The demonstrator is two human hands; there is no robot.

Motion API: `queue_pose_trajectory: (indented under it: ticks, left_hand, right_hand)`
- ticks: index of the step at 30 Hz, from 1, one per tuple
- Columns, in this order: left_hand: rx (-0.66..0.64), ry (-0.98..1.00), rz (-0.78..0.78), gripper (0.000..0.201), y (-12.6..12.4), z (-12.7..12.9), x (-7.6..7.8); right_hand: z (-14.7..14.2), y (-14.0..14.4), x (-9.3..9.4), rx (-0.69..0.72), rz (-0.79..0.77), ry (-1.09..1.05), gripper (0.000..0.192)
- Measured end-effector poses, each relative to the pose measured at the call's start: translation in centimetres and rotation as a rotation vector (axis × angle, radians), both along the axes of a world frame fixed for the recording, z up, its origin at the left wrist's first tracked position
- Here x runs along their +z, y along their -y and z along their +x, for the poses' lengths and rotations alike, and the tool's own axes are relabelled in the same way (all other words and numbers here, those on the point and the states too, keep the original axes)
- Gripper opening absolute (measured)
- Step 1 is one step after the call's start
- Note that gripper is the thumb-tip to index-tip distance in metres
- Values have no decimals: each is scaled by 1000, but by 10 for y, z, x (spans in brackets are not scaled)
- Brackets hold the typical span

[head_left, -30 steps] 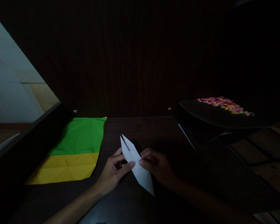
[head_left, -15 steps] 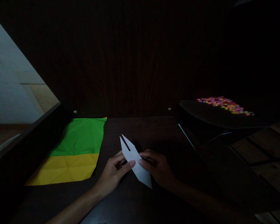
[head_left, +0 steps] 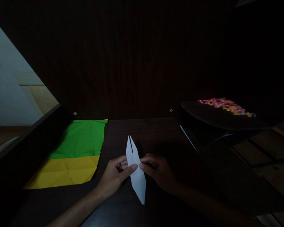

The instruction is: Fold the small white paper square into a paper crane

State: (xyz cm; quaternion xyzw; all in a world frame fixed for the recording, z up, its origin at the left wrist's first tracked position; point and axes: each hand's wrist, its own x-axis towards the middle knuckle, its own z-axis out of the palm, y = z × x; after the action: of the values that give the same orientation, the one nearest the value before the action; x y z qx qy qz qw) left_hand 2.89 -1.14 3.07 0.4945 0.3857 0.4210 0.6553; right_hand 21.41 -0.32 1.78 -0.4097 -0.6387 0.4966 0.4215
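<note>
A piece of folded white paper is held between both hands over the dark tabletop. Its far end splits into two narrow points with a slit between them; the near end tapers to a tip. My left hand pinches its left edge, thumb on top and fingers curled behind. On the opposite edge, my right hand grips with thumb in front and fingertips partly hidden. The two thumb tips almost meet across the paper's middle.
Creased green paper and yellow paper lie to the left, beside a dark raised side board. At right, small colourful pieces sit on a dark rounded surface. A dark wooden panel rises behind the tabletop.
The folded white paper has turned to stand more upright in view, its split points swinging right and its near tip left. Both hands keep hold of it.
</note>
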Motion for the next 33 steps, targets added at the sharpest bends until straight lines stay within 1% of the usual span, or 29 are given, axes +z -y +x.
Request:
queue_pose_trajectory:
  ticks: [5,9,11,15,18,21,24,28,31,33]
  left_hand:
    - [-16,-9,-2,32,-1,-2,-1]
    - [-31,13,-4,35,-1,-4,-1]
    - [-59,34,-23,34,-1,-4,0]
    - [-190,97,-86,28,1,-6,4]
    - [-319,140,-148,29,2,-6,5]
    - [-388,164,-181,30,3,-5,5]
    - [-387,149,-178,27,4,-4,1]
    - [-367,69,-172,24,4,-5,-5]
    - [-366,32,-152,25,3,-6,-5]
    - [-333,18,-128,26,2,-6,-5]
  right_hand:
    - [-1,-3,0,-25,-132,-126,19]
    - [0,-6,0,32,-182,-99,21]
    - [0,-6,1,64,-189,-95,22]
    - [-3,-2,2,143,-194,-107,30]
    - [-4,1,4,212,-224,-111,34]
    - [-2,2,6,260,-222,-78,36]
    - [1,2,6,261,-199,-18,40]
    - [2,2,2,228,-173,57,44]
    - [1,1,-1,196,-162,60,43]
    - [0,0,-3,183,-158,26,40]
